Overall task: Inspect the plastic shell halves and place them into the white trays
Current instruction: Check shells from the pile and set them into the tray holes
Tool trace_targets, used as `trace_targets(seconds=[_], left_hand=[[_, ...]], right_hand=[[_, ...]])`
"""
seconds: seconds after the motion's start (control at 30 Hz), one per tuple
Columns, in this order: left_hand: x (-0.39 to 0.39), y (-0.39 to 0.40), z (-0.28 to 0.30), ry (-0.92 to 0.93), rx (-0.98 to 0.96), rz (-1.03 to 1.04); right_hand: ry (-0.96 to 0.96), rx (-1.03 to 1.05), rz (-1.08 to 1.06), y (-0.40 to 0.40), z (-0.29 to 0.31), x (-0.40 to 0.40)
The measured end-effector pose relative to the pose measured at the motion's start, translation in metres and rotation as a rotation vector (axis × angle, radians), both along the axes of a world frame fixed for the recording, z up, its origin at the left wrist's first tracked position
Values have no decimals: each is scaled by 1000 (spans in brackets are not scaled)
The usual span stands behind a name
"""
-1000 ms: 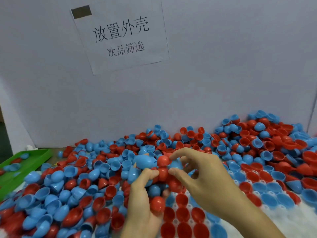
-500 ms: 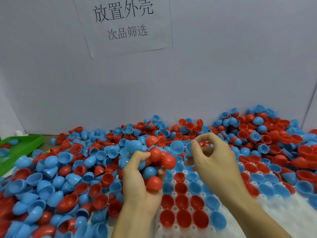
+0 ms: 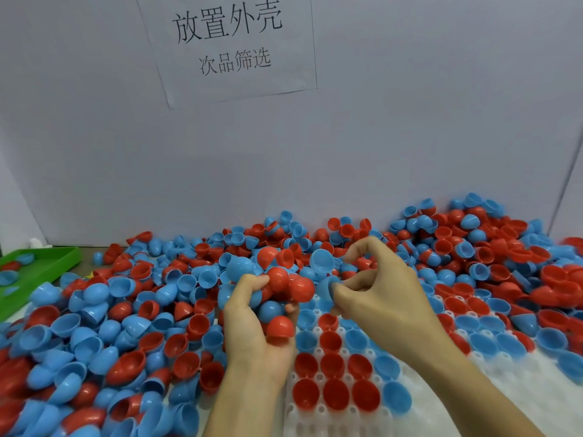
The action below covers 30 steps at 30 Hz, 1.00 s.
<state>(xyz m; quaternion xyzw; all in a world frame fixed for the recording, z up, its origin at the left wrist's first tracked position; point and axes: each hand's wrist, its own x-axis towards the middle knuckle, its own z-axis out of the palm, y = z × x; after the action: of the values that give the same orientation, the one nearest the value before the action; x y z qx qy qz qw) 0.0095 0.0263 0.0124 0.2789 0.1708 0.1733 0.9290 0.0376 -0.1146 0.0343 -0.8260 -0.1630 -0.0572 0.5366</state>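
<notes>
Clearly, you have your hands full: your left hand (image 3: 257, 326) cradles a cluster of shell halves (image 3: 285, 290), several red and a couple blue, with the fingers and thumb curled round them just above the near edge of the white tray (image 3: 318, 414). Your right hand (image 3: 378, 298) pinches a single blue shell half (image 3: 328, 287) between thumb and fingertips, held just beside the cluster in the left. The rest of the stock lies in a loose heap (image 3: 126, 310) of red and blue across the table, piled up against the grey back wall (image 3: 410, 137) and spilling over the far part of the tray. The tray already holds rows of seated halves, open side up, red in the nearer columns and blue to the right.

These halves look thin, light and stiff, with a smooth glossy skin, so I judge they will slip and roll readily and could crack or dent if squeezed hard. Take each one by the rim, thumb inside and fingertip on the dome, or lightly across the dome; a gentle pinch should do. The handful in your left looks loosely stacked, so one could drop out if you tilt it.

A green tray (image 3: 41, 272) sits at the far left with a few halves in it; I would guess it takes rejects, though nothing marks it so.

The paper sign (image 3: 233, 48) on the wall reads 放置外壳 in large characters and 次品筛选 beneath. No brand shows anywhere.
</notes>
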Motion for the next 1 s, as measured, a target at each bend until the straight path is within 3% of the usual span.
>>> trace_targets(seconds=[0.2,0.37,0.6,0.83,1.0], left_hand=[[1,-2,0,19,3,-1],[-2,-5,1,1,22,-13],[-6,-10,3,7,25,-33],[-7,-16,5,-31,61,-32],[-8,-32,7,-59,96,-79]], right_hand=[[-175,-156,-14,-20,22,4],[-143,-231,-58,-40,38,11],[19,-359,-88,-63,16,-2],[2,-396,-115,-95,-9,-12],[-44,-529,-73,-102,-19,-8]])
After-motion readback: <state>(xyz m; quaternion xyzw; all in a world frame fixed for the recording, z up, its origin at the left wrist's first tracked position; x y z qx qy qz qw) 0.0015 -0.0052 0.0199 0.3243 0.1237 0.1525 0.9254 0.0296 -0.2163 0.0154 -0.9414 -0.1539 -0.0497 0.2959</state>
